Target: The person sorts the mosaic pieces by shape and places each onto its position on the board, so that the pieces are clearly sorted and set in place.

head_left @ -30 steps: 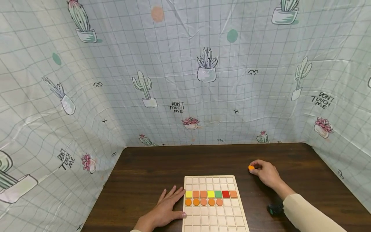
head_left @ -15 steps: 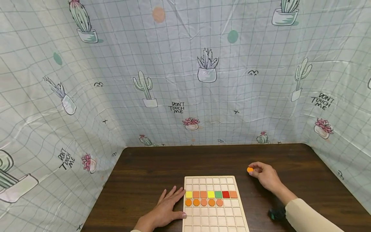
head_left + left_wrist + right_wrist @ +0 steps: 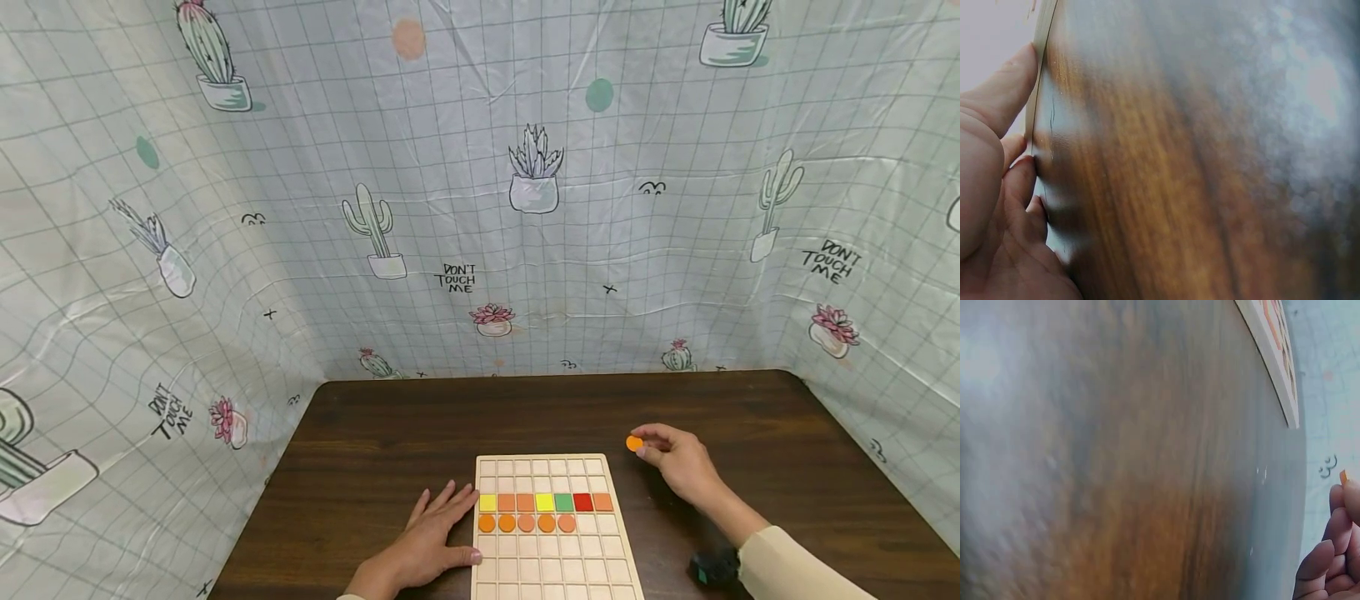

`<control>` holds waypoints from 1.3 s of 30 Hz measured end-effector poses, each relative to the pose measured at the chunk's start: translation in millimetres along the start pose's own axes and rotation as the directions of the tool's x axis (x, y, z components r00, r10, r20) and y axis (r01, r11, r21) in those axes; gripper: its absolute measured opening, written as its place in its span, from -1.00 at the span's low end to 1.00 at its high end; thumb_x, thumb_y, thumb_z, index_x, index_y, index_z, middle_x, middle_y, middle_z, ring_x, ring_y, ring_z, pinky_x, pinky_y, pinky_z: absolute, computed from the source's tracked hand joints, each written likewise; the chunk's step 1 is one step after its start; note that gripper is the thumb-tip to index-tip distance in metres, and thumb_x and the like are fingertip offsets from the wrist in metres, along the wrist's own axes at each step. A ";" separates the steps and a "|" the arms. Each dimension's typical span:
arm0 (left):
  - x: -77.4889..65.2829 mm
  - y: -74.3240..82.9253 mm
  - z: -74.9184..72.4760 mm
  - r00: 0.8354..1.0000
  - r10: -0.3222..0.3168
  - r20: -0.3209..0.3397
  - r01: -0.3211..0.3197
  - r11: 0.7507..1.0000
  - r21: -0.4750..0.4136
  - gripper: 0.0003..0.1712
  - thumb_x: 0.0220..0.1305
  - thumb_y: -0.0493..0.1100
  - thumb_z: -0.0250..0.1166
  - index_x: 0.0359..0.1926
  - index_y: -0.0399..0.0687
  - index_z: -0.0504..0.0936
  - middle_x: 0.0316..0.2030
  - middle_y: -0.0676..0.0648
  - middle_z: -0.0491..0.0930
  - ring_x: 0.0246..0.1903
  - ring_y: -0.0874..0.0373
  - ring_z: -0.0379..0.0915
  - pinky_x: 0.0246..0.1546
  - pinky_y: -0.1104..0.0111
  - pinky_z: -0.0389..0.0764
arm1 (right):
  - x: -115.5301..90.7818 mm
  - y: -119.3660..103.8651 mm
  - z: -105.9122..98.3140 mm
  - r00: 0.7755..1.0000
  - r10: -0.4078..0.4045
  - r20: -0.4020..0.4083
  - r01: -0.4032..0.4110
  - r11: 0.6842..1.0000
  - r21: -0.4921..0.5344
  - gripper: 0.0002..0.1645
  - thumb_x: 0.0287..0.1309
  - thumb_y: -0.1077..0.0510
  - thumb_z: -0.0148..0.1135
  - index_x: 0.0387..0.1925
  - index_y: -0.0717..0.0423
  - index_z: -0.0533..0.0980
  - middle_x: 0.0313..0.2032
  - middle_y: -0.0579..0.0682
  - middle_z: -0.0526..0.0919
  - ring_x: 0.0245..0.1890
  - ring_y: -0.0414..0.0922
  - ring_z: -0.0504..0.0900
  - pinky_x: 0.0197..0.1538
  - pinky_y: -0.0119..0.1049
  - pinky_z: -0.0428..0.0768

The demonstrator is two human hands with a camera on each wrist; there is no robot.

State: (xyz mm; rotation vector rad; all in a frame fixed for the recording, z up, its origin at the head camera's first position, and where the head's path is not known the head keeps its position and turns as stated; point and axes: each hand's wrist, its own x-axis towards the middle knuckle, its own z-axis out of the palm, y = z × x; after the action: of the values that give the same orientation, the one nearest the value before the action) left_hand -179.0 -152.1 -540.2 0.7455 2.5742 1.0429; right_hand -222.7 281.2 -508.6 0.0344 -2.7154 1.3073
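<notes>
Between thumb and fingertips my right hand [image 3: 678, 462] pinches a small orange disc [image 3: 634, 443], off the far right corner of a pale wooden grid board [image 3: 540, 571]. In the right wrist view the disc [image 3: 1344, 477] shows edge-on at the fingertips. My left hand [image 3: 431, 537] lies with fingers spread along the board's left edge, thumb and fingertips at the rim. Across the board runs a row of coloured squares: yellow, orange, green and red [image 3: 583, 502]. The row below holds several orange round discs [image 3: 507, 523] from the left, then bare cells.
A dark brown wooden table [image 3: 360, 450] carries the board. A small black object [image 3: 712, 568] is by the right sleeve [image 3: 795, 567]. Behind and to the sides hangs a pale curtain [image 3: 450, 225] printed with cacti.
My right hand has moved left and slightly nearer, toward the board, with the orange disc in its fingers. The left hand and the pieces on the board have stayed put.
</notes>
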 end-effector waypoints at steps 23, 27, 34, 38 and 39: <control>-5.8 24.9 -9.9 1.000 -0.021 0.022 0.021 1.000 0.014 0.03 0.31 0.22 0.45 0.64 -0.05 0.25 0.61 -0.23 0.20 0.64 -0.34 -0.13 0.54 -0.40 -0.34 | -21.9 -19.6 11.7 0.998 0.024 0.053 -0.029 0.994 0.104 -0.74 0.35 0.28 0.39 0.05 0.22 0.72 -0.19 0.06 0.82 -0.27 -0.17 0.71 -0.33 -0.36 0.61; -3.3 12.7 -4.6 1.000 -0.005 0.007 0.005 1.000 -0.001 0.07 0.27 0.36 0.40 0.65 0.05 0.25 0.62 -0.19 0.19 0.65 -0.30 -0.15 0.54 -0.38 -0.39 | -24.3 -19.8 12.0 0.997 0.028 0.066 -0.035 0.993 0.110 -0.73 0.36 0.27 0.39 0.06 0.23 0.71 -0.17 0.07 0.83 -0.25 -0.17 0.72 -0.30 -0.36 0.63; 1.2 -1.2 0.6 1.000 -0.021 0.004 0.021 1.000 0.004 0.08 0.22 0.45 0.38 0.65 0.20 0.25 0.63 -0.10 0.19 0.67 -0.23 -0.16 0.57 -0.32 -0.42 | -27.9 -20.5 11.7 0.997 0.026 0.077 -0.036 0.991 0.127 -0.72 0.36 0.25 0.40 0.06 0.22 0.72 -0.13 0.09 0.83 -0.22 -0.15 0.74 -0.26 -0.34 0.67; 2.3 -1.7 0.5 1.000 -0.026 0.006 0.026 1.000 0.007 0.08 0.22 0.44 0.39 0.64 0.18 0.26 0.63 -0.09 0.19 0.67 -0.23 -0.16 0.58 -0.31 -0.42 | -30.8 -20.2 12.3 0.994 0.030 0.105 -0.045 0.989 0.142 -0.71 0.37 0.25 0.39 0.08 0.21 0.71 -0.10 0.08 0.83 -0.20 -0.15 0.74 -0.22 -0.32 0.69; 2.3 -1.3 0.3 1.000 -0.029 0.006 0.029 1.000 0.009 0.09 0.22 0.44 0.39 0.64 0.18 0.26 0.63 -0.09 0.19 0.67 -0.22 -0.16 0.58 -0.31 -0.42 | -31.7 -20.3 12.4 0.993 0.035 0.113 -0.051 0.988 0.145 -0.71 0.38 0.24 0.38 0.08 0.20 0.71 -0.09 0.07 0.83 -0.20 -0.16 0.73 -0.22 -0.32 0.69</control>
State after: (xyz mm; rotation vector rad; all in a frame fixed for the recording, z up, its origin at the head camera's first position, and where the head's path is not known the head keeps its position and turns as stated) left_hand -181.3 -151.5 -541.4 0.7104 2.5780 1.0201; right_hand -191.0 257.7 -504.4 0.0645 -2.7163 1.5618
